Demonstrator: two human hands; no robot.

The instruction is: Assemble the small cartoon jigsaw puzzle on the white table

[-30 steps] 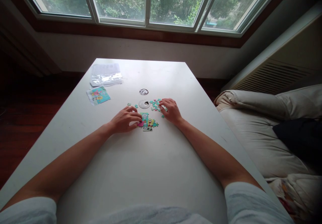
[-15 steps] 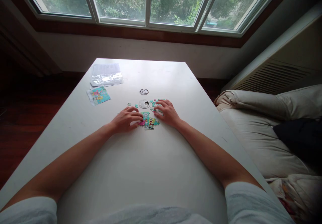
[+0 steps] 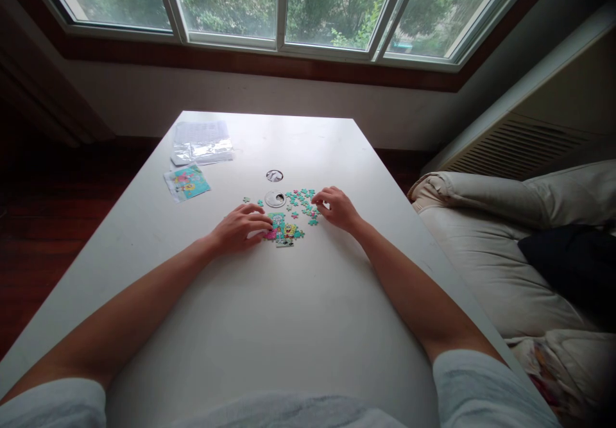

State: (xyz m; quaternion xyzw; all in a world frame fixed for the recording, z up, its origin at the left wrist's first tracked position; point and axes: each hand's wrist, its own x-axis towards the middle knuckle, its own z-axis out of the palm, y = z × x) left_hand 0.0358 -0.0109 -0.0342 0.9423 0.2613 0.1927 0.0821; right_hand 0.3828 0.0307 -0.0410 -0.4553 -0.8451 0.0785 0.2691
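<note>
White table point(image 3: 269, 332) before a wide window point(image 3: 283, 4)

Beyond the table's far edge, a pale wall point(image 3: 231, 91) rises to the window, with trees point(image 3: 327, 4) behind the glass. Right of the table sits a cream sofa point(image 3: 457, 242) bearing something dark point(image 3: 568, 267); past the table's far right corner stands a slatted unit point(image 3: 522, 142). Reddish-brown floor point(image 3: 43, 248) shows left of the table.

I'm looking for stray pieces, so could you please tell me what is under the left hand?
The left hand overlaps the left edge of the puzzle, whose rest shows beside it; anything directly beneath is covered.
</note>
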